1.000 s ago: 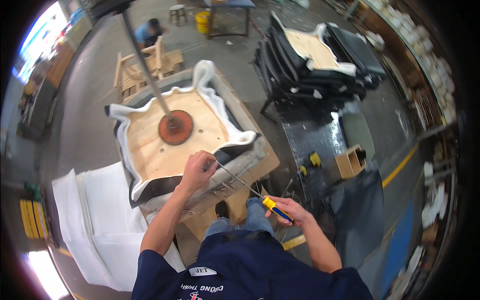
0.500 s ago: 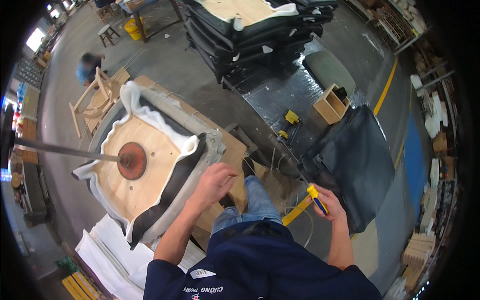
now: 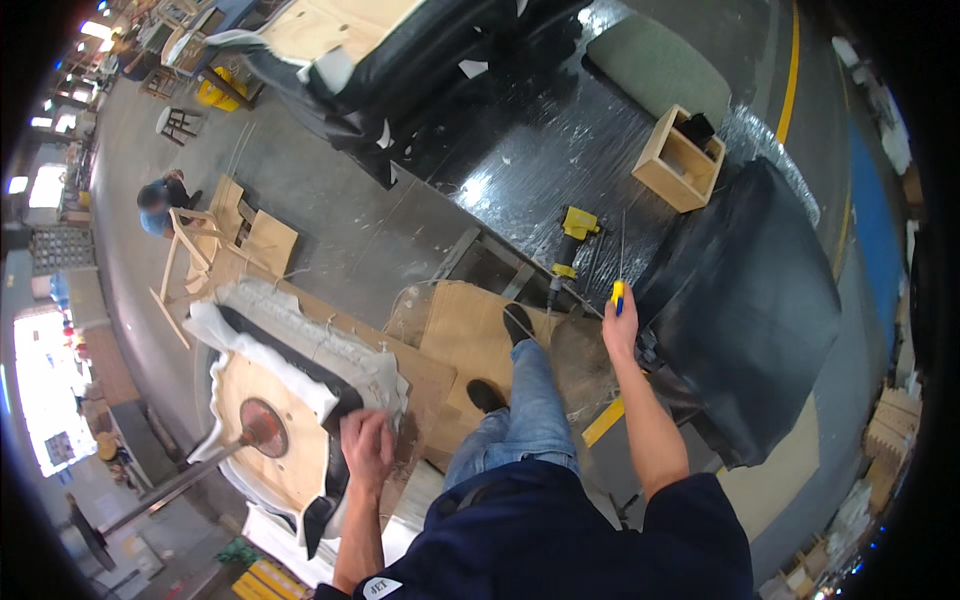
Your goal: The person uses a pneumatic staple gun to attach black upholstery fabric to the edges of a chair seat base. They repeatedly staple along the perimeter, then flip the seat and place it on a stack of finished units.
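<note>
My left hand [image 3: 367,447] rests on the edge of an upturned seat frame [image 3: 270,420], a plywood board wrapped in white padding and black cover, with a round brown base plate [image 3: 263,428] and a metal post at its middle. My right hand [image 3: 620,322] is raised out to the right, gripping a long thin metal tool with a yellow and blue handle [image 3: 618,292], its shaft pointing away from me. Below that hand lies a yellow pneumatic stapler [image 3: 570,237] on the floor. A black padded piece [image 3: 745,300] stands to the right of the hand.
A small open wooden box [image 3: 681,158] sits on the shiny black sheet beyond the stapler. Stacked black upholstered pieces [image 3: 380,50] lie at the top. Cardboard [image 3: 470,325] covers the floor by my feet. Another person [image 3: 160,200] crouches by wooden frames far left.
My head has swung right, so the seat frame slid to the lower left. My right hand rose and moved out to the right with the tool. My left hand stayed on the seat's edge.
</note>
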`<state>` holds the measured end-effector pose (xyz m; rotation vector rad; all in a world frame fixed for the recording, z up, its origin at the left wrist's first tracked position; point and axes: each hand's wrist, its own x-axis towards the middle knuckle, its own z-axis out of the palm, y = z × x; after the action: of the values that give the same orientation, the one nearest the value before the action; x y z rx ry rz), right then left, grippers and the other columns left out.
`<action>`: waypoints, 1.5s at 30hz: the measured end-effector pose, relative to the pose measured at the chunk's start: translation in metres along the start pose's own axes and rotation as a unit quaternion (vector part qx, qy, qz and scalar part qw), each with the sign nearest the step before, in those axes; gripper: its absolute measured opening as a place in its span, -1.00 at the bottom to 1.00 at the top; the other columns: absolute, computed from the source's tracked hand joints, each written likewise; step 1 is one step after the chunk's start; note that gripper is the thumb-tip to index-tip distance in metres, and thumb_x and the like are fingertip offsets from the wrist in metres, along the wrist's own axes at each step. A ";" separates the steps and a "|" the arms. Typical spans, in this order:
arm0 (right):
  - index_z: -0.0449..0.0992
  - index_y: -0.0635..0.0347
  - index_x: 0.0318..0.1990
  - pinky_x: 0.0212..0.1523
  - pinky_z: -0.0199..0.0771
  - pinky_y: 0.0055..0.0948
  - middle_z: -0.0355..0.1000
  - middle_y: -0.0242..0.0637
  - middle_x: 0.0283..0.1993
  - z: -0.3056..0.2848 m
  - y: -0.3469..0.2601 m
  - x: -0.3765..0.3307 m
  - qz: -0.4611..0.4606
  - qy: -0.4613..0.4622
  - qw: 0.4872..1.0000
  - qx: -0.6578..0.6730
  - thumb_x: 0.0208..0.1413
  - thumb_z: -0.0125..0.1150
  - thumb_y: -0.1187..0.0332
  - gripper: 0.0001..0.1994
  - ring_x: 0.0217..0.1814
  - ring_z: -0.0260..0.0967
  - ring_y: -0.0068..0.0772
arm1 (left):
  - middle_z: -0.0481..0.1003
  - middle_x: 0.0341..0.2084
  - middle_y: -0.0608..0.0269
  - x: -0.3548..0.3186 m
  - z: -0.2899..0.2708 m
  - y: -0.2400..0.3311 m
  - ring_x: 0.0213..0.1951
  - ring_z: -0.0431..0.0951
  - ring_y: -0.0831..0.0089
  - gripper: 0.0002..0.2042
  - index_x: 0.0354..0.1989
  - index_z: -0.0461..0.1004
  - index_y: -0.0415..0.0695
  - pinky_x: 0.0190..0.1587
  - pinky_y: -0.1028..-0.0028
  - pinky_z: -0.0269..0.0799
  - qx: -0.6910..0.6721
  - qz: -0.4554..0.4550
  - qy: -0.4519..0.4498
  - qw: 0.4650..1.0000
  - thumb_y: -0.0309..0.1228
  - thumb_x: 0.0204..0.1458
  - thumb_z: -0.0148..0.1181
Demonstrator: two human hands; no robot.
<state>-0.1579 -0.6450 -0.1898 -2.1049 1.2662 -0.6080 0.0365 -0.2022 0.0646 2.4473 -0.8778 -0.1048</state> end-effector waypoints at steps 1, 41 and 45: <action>0.22 0.19 0.46 0.26 0.33 -0.03 0.40 0.16 0.07 0.016 -0.020 0.020 0.042 -0.051 0.998 0.017 0.19 0.18 0.46 -0.35 0.16 0.34 0.25 | 0.54 -0.25 0.06 -0.008 0.000 0.003 -0.20 0.52 0.04 -0.75 -0.15 0.62 -0.15 -0.12 0.17 0.44 0.009 -0.023 -0.024 0.999 -0.60 -0.06 0.27; 0.27 0.16 0.32 -0.14 0.58 -0.32 0.43 -0.28 0.00 0.068 -0.032 0.098 0.265 -0.382 0.860 0.213 0.16 0.31 0.45 -0.43 -0.16 0.48 -0.33 | 0.45 -0.06 0.16 -0.058 -0.038 -0.004 -0.05 0.40 0.15 -0.55 0.07 0.57 0.01 0.06 0.14 0.25 0.141 -0.310 0.189 0.921 -0.44 -0.10 0.32; 0.43 0.18 0.03 -0.34 0.52 -0.42 0.47 -0.36 -0.29 0.007 -0.144 0.005 0.160 -0.431 0.870 0.177 0.22 0.33 0.42 -0.72 -0.40 0.45 -0.46 | 0.39 0.05 0.14 -0.142 -0.045 -0.015 0.11 0.32 0.12 -0.44 0.20 0.47 0.00 0.14 0.09 0.17 0.162 -0.442 0.200 0.859 -0.27 -0.06 0.37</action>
<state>-0.0620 -0.5952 -0.0949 -1.5009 0.8469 0.2409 -0.0552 -0.0853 0.0809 2.8287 0.4900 0.2400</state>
